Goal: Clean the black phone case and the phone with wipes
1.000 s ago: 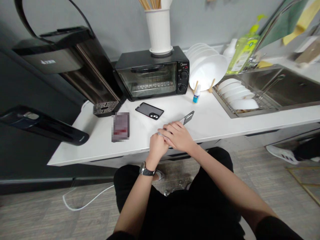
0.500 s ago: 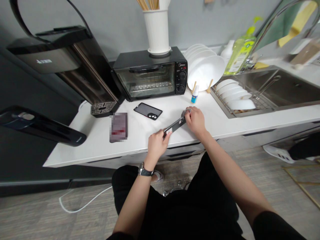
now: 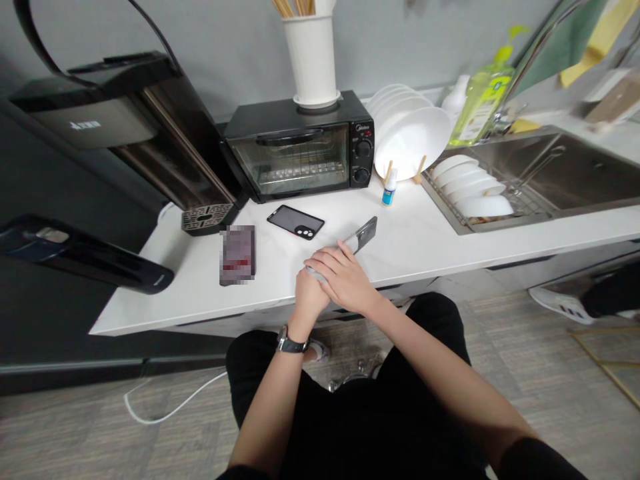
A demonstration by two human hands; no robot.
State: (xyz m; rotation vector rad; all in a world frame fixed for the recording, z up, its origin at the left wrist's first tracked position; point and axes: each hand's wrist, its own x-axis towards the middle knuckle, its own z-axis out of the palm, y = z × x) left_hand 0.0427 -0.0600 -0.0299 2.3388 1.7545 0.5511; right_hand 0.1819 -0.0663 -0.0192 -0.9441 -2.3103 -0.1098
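My left hand (image 3: 310,293) is closed around the near end of a smartphone (image 3: 367,233), held tilted over the counter's front edge. Across the phone lies my right hand (image 3: 347,283), its fingers bent over it beside the left hand. A thin grey cloth (image 3: 316,275) shows under the right fingers, pressed against the phone; most of it is hidden. Behind the hands, a black phone case (image 3: 296,222) with camera cutouts lies on the white counter (image 3: 410,247). A small spray bottle (image 3: 389,190) with a blue label stands farther back.
At the back are a toaster oven (image 3: 300,157), a white utensil holder (image 3: 311,60) and racked plates (image 3: 410,143). A coffee-machine-like appliance (image 3: 150,120), a dark cylindrical object (image 3: 85,257) and a blurred-out box (image 3: 237,257) sit left. Right is a sink (image 3: 565,167) with bowls.
My right hand has slid from the phone's far end down to my left hand, with the grey cloth under it. The phone's far end is now uncovered.
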